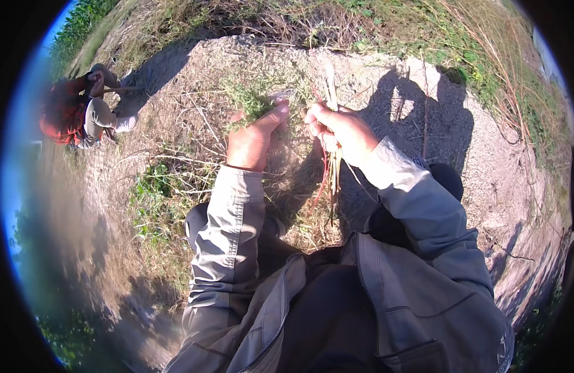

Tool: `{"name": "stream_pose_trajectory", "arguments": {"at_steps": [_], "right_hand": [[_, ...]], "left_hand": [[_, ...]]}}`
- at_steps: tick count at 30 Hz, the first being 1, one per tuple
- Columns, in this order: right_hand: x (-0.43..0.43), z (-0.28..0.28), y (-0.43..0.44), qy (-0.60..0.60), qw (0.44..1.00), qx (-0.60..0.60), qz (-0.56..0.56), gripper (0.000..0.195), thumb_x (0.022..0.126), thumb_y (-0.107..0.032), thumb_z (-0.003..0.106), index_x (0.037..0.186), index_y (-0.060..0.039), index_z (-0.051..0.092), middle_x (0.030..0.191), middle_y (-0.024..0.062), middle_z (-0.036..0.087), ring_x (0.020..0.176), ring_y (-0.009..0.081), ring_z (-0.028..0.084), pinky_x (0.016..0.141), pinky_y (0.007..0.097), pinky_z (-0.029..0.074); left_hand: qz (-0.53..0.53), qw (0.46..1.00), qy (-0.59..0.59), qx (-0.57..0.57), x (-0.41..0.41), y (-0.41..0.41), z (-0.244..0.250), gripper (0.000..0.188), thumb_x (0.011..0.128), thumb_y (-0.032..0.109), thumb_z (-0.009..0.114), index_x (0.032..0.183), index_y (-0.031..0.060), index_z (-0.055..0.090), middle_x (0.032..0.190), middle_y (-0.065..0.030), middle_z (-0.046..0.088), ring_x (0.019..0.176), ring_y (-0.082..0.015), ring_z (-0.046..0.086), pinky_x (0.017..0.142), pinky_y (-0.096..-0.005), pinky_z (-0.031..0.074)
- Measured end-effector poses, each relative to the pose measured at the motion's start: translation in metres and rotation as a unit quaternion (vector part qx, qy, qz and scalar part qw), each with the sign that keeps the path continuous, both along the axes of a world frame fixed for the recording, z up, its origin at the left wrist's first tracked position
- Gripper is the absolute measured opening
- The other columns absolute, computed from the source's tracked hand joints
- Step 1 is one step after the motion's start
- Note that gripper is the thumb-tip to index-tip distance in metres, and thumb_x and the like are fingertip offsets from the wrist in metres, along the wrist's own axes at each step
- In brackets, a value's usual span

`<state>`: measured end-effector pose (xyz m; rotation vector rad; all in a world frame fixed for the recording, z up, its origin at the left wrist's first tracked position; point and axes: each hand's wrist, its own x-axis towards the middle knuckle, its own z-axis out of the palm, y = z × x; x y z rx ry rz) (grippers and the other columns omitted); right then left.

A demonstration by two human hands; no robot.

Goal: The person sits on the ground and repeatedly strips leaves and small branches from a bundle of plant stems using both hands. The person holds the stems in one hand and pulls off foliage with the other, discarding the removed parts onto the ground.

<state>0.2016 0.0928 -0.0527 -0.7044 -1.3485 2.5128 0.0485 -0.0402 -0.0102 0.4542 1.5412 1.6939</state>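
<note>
My left hand (252, 140) is closed around a tuft of green leafy plant (249, 100), its thumb pointing to the right. A short gap to the right, my right hand (345, 130) grips a bundle of dry straw-coloured stalks (333, 170). The stalks stick out above the fist and hang below it. Thin red strands (322, 189), perhaps string or stems, run along the bundle. Something pale and shiny (283, 94) shows beyond my left thumb; its kind is unclear. My right hand's grip partly hides the middle of the stalks.
A person in a red checked top (65, 109) squats at the far left, near a wooden stick (124, 88). Low green weeds (154, 186) and dry twigs lie left of my left arm. Tall grass (492, 60) borders the bare soil (496, 168). My shadow (447, 121) falls to the right.
</note>
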Motion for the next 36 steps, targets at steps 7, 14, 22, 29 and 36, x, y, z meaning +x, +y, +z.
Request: {"name": "stream_pose_trajectory", "arguments": {"at_steps": [7,14,22,29,36], "right_hand": [[-0.001,0.0,-0.017,0.001,0.998,-0.064,0.017,0.023,0.103,-0.032,0.061,0.103,-0.0092,0.061,0.075,0.0007,0.056,0.053,0.0054,0.043,0.043,0.0227,0.033],[-0.003,0.008,-0.015,-0.06,0.993,-0.078,-0.06,0.016,0.102,-0.016,0.053,0.109,-0.0077,0.064,0.072,-0.0007,0.055,0.05,0.0063,0.043,0.041,0.0236,0.034],[0.0,-0.005,-0.013,-0.025,0.996,0.035,-0.074,0.019,0.1,-0.012,0.052,0.11,-0.0048,0.067,0.069,-0.0002,0.06,0.045,0.0062,0.047,0.037,0.0238,0.039],[-0.001,-0.017,-0.009,-0.035,0.996,0.009,-0.082,0.021,0.099,-0.017,0.06,0.113,-0.0017,0.06,0.076,0.0012,0.057,0.047,0.0083,0.048,0.037,0.026,0.042],[0.004,-0.039,-0.01,0.004,0.983,0.133,-0.126,0.022,0.091,0.008,0.053,0.103,-0.0039,0.066,0.084,0.005,0.065,0.057,0.0133,0.057,0.048,0.0291,0.049]], "left_hand": [[-0.078,0.988,0.134,-0.006,0.011,0.003,-0.01,0.006,0.093,0.004,0.069,0.097,0.0001,0.072,0.079,-0.0056,0.072,0.065,-0.0101,0.062,0.057,-0.0246,0.046],[-0.105,0.909,0.398,0.07,0.006,0.003,-0.034,0.027,0.08,-0.011,0.067,0.106,-0.0057,0.067,0.09,-0.0146,0.074,0.075,-0.0235,0.07,0.069,-0.0348,0.056],[-0.12,0.876,0.467,-0.008,0.0,0.003,-0.064,0.016,0.088,0.001,0.057,0.1,-0.0075,0.062,0.096,-0.012,0.07,0.084,-0.0168,0.069,0.068,-0.0275,0.055],[-0.036,0.807,0.59,-0.009,0.013,0.006,-0.044,0.036,0.069,-0.002,0.075,0.103,-0.007,0.063,0.066,-0.018,0.057,0.063,-0.025,0.061,0.065,-0.0381,0.053],[-0.083,0.787,0.609,-0.052,0.037,0.003,-0.02,0.031,0.062,-0.008,0.064,0.091,0.0026,0.057,0.084,-0.0196,0.067,0.074,-0.0415,0.068,0.065,-0.0481,0.055]]}}
